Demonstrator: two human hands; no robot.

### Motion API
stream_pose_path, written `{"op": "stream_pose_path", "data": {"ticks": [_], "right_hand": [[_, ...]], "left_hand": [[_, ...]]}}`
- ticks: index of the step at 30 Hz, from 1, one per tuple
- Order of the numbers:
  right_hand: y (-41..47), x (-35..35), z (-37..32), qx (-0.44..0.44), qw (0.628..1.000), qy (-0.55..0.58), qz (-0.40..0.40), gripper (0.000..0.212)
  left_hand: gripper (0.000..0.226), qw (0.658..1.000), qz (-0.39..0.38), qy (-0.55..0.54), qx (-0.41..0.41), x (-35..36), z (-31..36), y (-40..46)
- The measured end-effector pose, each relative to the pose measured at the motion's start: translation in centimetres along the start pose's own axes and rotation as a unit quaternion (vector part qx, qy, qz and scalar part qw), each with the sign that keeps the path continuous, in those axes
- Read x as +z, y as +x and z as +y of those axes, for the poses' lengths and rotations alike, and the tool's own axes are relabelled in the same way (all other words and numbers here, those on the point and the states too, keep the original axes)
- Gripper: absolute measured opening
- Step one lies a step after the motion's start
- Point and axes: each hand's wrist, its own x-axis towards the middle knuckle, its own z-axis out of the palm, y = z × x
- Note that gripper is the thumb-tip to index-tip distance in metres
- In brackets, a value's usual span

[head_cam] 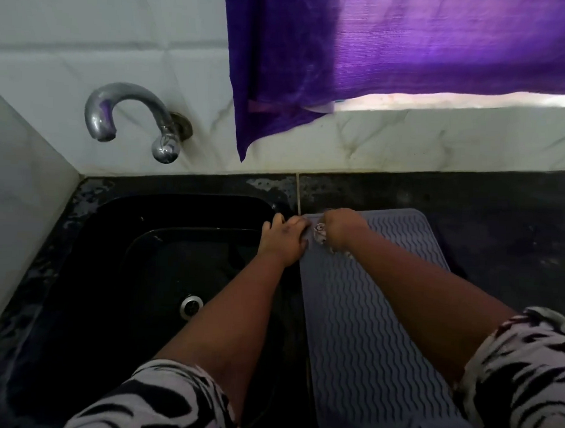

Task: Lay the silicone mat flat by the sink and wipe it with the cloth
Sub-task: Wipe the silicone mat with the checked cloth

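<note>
The black sink (116,271), glossy and deep, sits directly beside the mat's left edge, so a hard sideways stroke could drag that edge over the rim and let the flexible sheet sag in. The left hand (281,239) pins that edge with fingers curled down onto it, nothing else in its grasp. The silicone mat (377,321) lies flat on the dark, wet-looking counter (501,223) (grey, rounded corners, wavy ridges that could trap grime). The right hand (340,227) is closed around a small bunched cloth (320,235), pale and patterned as far as I can tell, pressed near the far left corner. Loosening the left hand's hold would probably let the mat skid.
</note>
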Motion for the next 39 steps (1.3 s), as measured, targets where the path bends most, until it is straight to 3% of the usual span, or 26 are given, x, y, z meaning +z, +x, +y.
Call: {"op": "stream_pose_path", "data": {"ticks": [5,7,9,12,18,22,25,30,32,35,39], "right_hand": [[-1.9,1.0,0.4,-0.013,0.998,-0.036,-0.057,0.044],[-2.0,-0.2,0.2,-0.011,0.996,0.011,-0.083,0.048],[-1.6,-2.1,0.0,-0.020,0.996,0.072,-0.056,0.039],[-0.2,-3.2,-0.2,0.004,0.986,0.145,0.079,0.029],[-0.6,1.3,-1.0,-0.014,0.997,0.001,0.081,0.042],[-1.0,-0.2,-0.7,0.004,0.996,-0.049,-0.068,0.055],[-2.2,0.7,-1.2,-0.013,0.991,-0.081,-0.103,0.053],[-4.3,0.4,-0.7,-0.014,0.981,0.006,-0.194,0.051],[-4.9,-0.8,-0.2,-0.015,0.987,0.063,-0.147,0.043],[-4.7,-2.1,-0.5,-0.014,0.997,0.063,-0.035,0.037],[-5.6,-0.3,-1.5,0.014,0.997,0.018,-0.068,0.045]], "left_hand": [[0.044,0.999,-0.036,0.014,0.007,-1.1,0.1,0.4],[0.048,0.998,-0.055,-0.011,0.004,-1.4,0.0,0.2],[0.047,0.998,-0.035,-0.053,-0.010,-1.4,0.0,-0.1],[0.040,0.997,-0.004,-0.068,-0.025,-1.2,0.0,-0.5],[0.046,0.999,-0.034,-0.014,-0.036,-1.0,0.2,-0.7],[0.049,0.997,-0.059,0.019,-0.039,-1.3,0.5,-0.5],[0.050,0.997,-0.062,0.028,-0.037,-2.0,0.6,-0.6],[0.054,0.995,-0.091,0.037,-0.005,-2.8,1.2,-1.3],[0.055,0.996,-0.076,0.035,0.016,-2.5,1.3,-2.0],[0.045,1.000,-0.023,-0.004,0.004,-1.4,2.0,-3.7],[0.031,0.997,-0.024,-0.056,-0.044,0.0,3.1,-5.3]]}}
